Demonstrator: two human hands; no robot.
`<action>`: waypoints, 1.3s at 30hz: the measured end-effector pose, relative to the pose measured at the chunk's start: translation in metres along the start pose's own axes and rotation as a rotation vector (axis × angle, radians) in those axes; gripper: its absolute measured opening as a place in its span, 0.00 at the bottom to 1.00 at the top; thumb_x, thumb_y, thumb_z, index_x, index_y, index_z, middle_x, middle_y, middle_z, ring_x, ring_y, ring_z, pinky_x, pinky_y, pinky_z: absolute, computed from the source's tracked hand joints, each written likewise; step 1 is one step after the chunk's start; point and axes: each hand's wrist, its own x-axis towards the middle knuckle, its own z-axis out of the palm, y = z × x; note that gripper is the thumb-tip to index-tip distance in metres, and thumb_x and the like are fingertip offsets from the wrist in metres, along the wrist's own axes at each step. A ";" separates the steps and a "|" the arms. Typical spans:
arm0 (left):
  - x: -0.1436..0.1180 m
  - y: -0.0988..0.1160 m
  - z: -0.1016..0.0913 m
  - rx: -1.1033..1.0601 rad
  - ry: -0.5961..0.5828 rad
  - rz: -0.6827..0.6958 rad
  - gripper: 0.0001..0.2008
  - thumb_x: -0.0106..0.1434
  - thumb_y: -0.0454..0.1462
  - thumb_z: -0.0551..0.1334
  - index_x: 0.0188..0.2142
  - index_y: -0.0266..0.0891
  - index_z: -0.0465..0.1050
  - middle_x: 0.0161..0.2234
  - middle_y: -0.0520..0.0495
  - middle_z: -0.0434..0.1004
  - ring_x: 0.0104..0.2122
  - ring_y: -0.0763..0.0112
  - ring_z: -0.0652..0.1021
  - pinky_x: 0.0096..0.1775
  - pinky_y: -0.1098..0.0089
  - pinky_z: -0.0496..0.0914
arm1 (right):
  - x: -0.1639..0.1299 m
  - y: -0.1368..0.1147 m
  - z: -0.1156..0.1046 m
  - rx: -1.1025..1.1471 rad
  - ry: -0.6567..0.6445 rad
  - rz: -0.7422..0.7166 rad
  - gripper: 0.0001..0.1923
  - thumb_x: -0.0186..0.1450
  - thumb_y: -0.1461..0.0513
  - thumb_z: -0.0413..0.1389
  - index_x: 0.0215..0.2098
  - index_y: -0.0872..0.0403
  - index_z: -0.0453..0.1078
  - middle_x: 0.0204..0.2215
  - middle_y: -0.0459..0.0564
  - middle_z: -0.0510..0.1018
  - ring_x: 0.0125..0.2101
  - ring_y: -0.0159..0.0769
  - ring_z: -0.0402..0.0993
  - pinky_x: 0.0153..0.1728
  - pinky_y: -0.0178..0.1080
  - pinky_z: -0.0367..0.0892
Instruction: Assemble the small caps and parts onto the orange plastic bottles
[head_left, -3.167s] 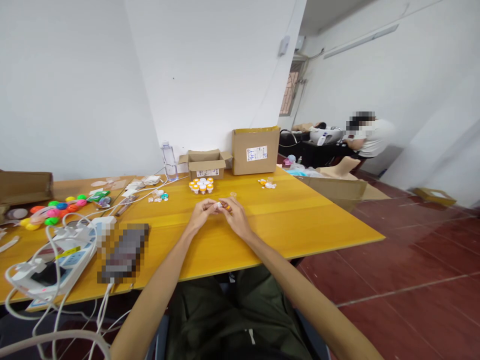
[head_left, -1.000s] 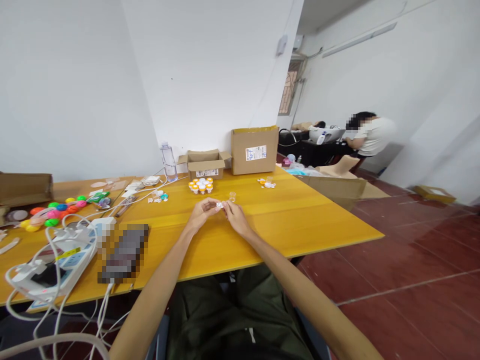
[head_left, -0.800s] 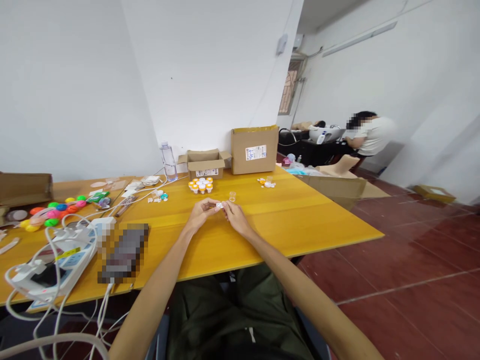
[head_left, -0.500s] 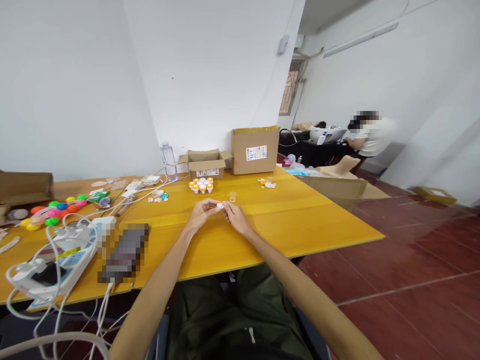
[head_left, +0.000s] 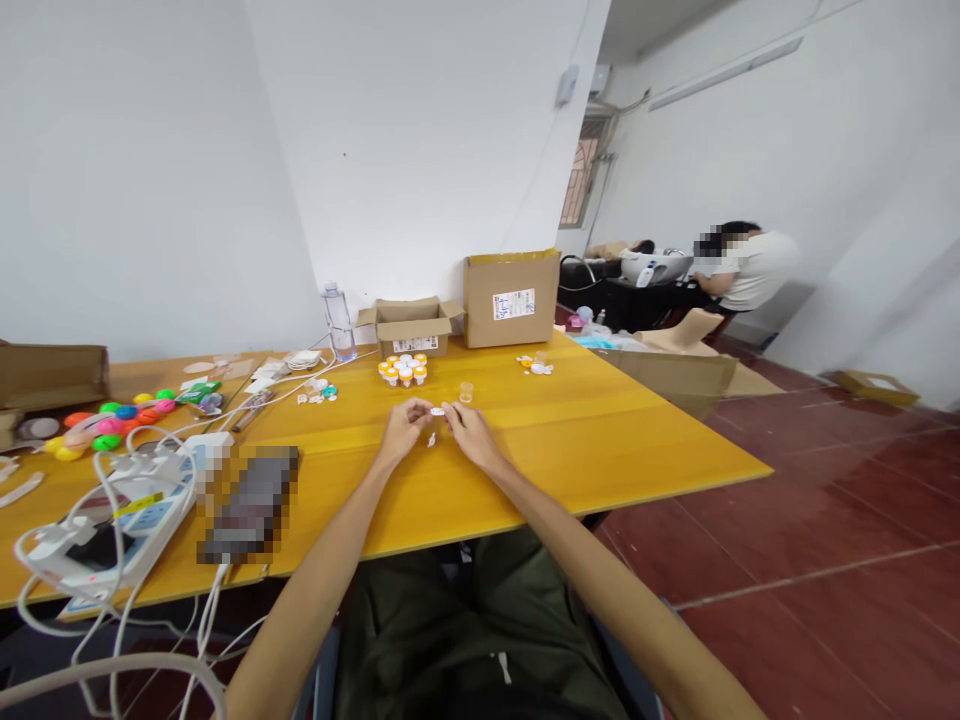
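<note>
While both arms are reaching forward over the yellow wooden worktop [head_left: 600, 440], the left hand [head_left: 401, 430] and the right hand [head_left: 469, 432] are meeting in the middle, close together. Both hands are pinching a tiny white piece [head_left: 437, 411] between their fingertips, just above the worktop. It is too small to tell what it is. Another tiny white bit [head_left: 430, 439] is showing just below it, between the two hands; whether it is lying on the worktop I cannot tell.

Just past the hands, a small clear cup [head_left: 466, 391] is sitting on the worktop. Farther back, a bunch of little white bottles with orange caps [head_left: 403, 369] is standing in front of a small open cardboard box [head_left: 409, 325]. A bigger cardboard box [head_left: 511, 297] is standing beside it, and a clear plastic water bottle [head_left: 338, 322] is standing near the wall.

Off to the left, bright round plastic balls in many colours [head_left: 109, 425] are lying in a heap. A white power strip with white cables [head_left: 112, 505] is lying near the front edge.

Far away on the right, another person in a white shirt [head_left: 746, 270] is sitting at a dark table.
</note>
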 end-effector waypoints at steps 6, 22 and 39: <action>-0.001 0.005 -0.003 0.218 0.079 0.081 0.02 0.57 0.35 0.63 0.28 0.40 0.73 0.30 0.49 0.78 0.33 0.66 0.78 0.43 0.65 0.71 | 0.000 0.002 -0.003 -0.015 0.033 0.005 0.17 0.68 0.52 0.50 0.24 0.49 0.63 0.19 0.43 0.71 0.24 0.35 0.69 0.28 0.35 0.63; -0.026 0.017 0.016 1.162 -0.038 0.221 0.10 0.66 0.29 0.52 0.38 0.41 0.71 0.39 0.42 0.76 0.41 0.61 0.77 0.44 0.65 0.68 | 0.001 0.000 -0.001 0.079 0.198 0.054 0.07 0.62 0.56 0.53 0.29 0.50 0.68 0.26 0.46 0.78 0.28 0.37 0.75 0.31 0.38 0.71; -0.034 0.054 0.005 1.358 0.077 -0.267 0.27 0.72 0.49 0.46 0.40 0.36 0.79 0.38 0.32 0.81 0.43 0.49 0.80 0.40 0.61 0.69 | 0.002 -0.002 -0.001 0.250 0.207 0.015 0.07 0.60 0.56 0.54 0.32 0.49 0.71 0.31 0.47 0.80 0.28 0.36 0.76 0.28 0.37 0.72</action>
